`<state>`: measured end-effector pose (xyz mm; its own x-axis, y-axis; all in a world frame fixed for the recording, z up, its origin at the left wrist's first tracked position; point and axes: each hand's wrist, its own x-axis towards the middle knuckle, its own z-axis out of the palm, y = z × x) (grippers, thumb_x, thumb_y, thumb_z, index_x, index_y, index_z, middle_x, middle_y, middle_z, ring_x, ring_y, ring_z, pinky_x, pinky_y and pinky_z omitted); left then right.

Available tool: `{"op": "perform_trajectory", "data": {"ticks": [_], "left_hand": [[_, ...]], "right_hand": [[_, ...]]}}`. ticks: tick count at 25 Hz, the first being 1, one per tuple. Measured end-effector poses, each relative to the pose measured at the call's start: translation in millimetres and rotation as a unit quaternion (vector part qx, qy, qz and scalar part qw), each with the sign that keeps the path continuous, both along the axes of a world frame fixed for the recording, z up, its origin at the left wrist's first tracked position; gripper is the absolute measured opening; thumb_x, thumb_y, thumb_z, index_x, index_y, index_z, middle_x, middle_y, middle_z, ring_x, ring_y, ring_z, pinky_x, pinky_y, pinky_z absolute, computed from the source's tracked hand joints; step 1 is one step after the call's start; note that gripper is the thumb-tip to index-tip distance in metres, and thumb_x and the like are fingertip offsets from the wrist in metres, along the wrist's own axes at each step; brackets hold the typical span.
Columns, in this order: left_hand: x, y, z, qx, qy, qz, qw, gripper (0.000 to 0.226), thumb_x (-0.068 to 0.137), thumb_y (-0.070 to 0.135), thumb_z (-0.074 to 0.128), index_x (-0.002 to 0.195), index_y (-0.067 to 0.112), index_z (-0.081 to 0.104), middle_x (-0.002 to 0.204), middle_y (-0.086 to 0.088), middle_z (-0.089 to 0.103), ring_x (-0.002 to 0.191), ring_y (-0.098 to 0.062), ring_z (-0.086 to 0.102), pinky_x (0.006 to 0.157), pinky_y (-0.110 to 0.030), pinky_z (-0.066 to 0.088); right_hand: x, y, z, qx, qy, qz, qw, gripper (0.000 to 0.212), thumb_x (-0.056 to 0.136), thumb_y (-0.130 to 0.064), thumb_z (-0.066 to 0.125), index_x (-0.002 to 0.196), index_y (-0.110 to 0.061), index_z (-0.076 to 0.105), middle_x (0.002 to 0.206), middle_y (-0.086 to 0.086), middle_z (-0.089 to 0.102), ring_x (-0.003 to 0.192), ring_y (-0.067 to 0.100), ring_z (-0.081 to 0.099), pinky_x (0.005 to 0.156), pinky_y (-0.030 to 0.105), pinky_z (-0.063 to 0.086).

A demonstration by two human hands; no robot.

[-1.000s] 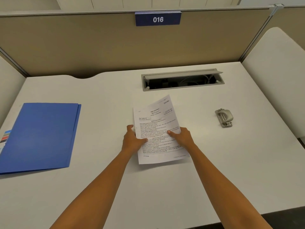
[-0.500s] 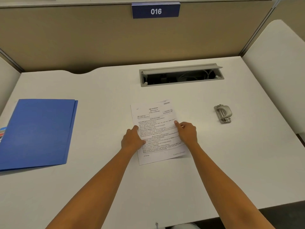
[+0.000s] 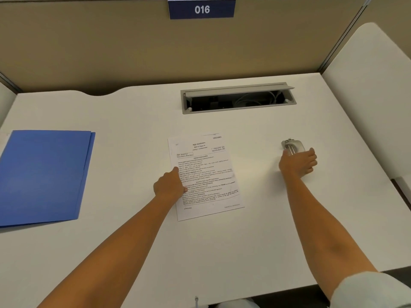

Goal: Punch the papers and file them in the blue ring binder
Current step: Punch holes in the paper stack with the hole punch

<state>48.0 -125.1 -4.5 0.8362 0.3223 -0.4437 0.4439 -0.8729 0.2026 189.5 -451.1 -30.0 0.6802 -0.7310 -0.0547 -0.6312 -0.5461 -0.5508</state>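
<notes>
The printed papers (image 3: 204,174) lie flat on the white desk (image 3: 133,252), in the middle. My left hand (image 3: 170,185) rests on their left edge and holds them down. The small metal hole punch (image 3: 291,145) sits to the right of the papers. My right hand (image 3: 298,162) is over its near end, thumb on the left side and fingers curled round the right side. The blue ring binder (image 3: 44,174) lies closed at the left edge of the desk, apart from both hands.
An open cable tray (image 3: 238,98) is set into the desk behind the papers. Beige partition walls (image 3: 111,45) close off the back, and a white side panel (image 3: 367,85) stands at the right. A blue plate reading 016 (image 3: 201,8) hangs on the partition.
The papers were lowered and now lie flat on the desk. My right hand let go of them and moved right to the hole punch. My left hand stayed on their left edge.
</notes>
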Motion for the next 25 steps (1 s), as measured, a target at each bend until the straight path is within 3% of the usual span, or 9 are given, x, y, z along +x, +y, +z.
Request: {"op": "perform_trajectory", "data": {"ticks": [5,10,12,14,16,17,20,23,25], "left_hand": [[0,0,1,-0.003,-0.003,0.010,1.000,0.057,0.081,0.039,0.074,0.126,0.019,0.045,0.111,-0.004,0.063,0.098,-0.025,0.063,0.074,-0.032,0.045],[-3,2,4,-0.039,-0.032,0.035,0.998,0.059,0.078,0.036,0.078,0.126,0.020,0.049,0.116,-0.004,0.062,0.102,-0.024,0.062,0.073,-0.028,0.041],[-3,4,3,-0.048,-0.048,0.046,0.997,0.060,0.076,0.035,0.080,0.126,0.019,0.050,0.117,-0.004,0.062,0.103,-0.024,0.061,0.075,-0.029,0.043],[-6,4,-1,-0.067,-0.080,0.061,0.993,0.065,0.073,0.032,0.082,0.129,0.019,0.051,0.120,-0.004,0.060,0.106,-0.024,0.060,0.080,-0.031,0.046],[-11,1,-5,-0.082,-0.121,0.066,0.987,0.074,0.072,0.031,0.083,0.136,0.020,0.045,0.123,-0.004,0.055,0.109,-0.024,0.059,0.083,-0.032,0.047],[-14,0,-7,-0.084,-0.144,0.065,0.984,0.080,0.071,0.032,0.083,0.138,0.021,0.041,0.125,-0.003,0.051,0.112,-0.024,0.056,0.085,-0.033,0.047],[-16,1,-8,-0.075,-0.236,0.048,0.968,0.101,0.064,0.042,0.085,0.146,0.023,0.029,0.138,-0.002,0.036,0.127,-0.019,0.038,0.104,-0.040,0.036],[-12,10,-7,-0.086,-0.280,-0.011,0.956,0.109,0.062,0.046,0.085,0.149,0.022,0.025,0.149,-0.001,0.028,0.136,-0.017,0.030,0.113,-0.038,0.024],[-12,15,-5,-0.109,-0.268,-0.043,0.956,0.108,0.063,0.039,0.086,0.149,0.020,0.024,0.153,0.000,0.024,0.134,-0.019,0.037,0.110,-0.035,0.031]], "right_hand": [[24,-22,-7,0.065,0.035,-0.013,0.997,0.046,0.091,-0.033,0.060,0.127,-0.006,0.047,0.129,0.015,0.056,0.127,0.032,0.044,0.102,0.044,0.036],[22,-8,-7,0.105,0.025,0.053,0.993,0.042,0.088,-0.034,0.064,0.118,-0.006,0.054,0.117,0.015,0.064,0.111,0.034,0.059,0.097,0.045,0.045],[17,13,1,0.114,-0.001,0.138,0.984,0.040,0.088,-0.032,0.063,0.113,-0.003,0.053,0.107,0.014,0.064,0.096,0.033,0.061,0.085,0.042,0.050],[12,38,12,0.108,-0.021,0.251,0.962,0.032,0.086,-0.029,0.064,0.099,-0.001,0.056,0.094,0.015,0.061,0.078,0.028,0.057,0.062,0.030,0.048],[8,66,22,0.075,-0.019,0.388,0.918,0.027,0.083,-0.027,0.066,0.084,-0.002,0.056,0.094,0.012,0.055,0.070,0.023,0.052,0.050,0.020,0.038],[3,83,30,0.061,-0.003,0.453,0.889,0.023,0.085,-0.023,0.066,0.087,-0.004,0.054,0.103,0.008,0.047,0.074,0.022,0.050,0.056,0.017,0.040],[-21,134,43,0.034,0.063,0.612,0.787,0.024,0.090,-0.008,0.061,0.108,-0.005,0.046,0.125,0.002,0.031,0.087,0.019,0.052,0.080,0.025,0.049],[-45,179,50,-0.017,0.095,0.710,0.697,0.028,0.087,0.002,0.059,0.110,-0.006,0.045,0.129,0.004,0.033,0.085,0.022,0.056,0.074,0.029,0.052],[-55,204,47,-0.036,0.108,0.756,0.645,0.029,0.086,0.003,0.058,0.111,-0.005,0.046,0.124,0.005,0.035,0.082,0.023,0.055,0.071,0.030,0.050]]}}
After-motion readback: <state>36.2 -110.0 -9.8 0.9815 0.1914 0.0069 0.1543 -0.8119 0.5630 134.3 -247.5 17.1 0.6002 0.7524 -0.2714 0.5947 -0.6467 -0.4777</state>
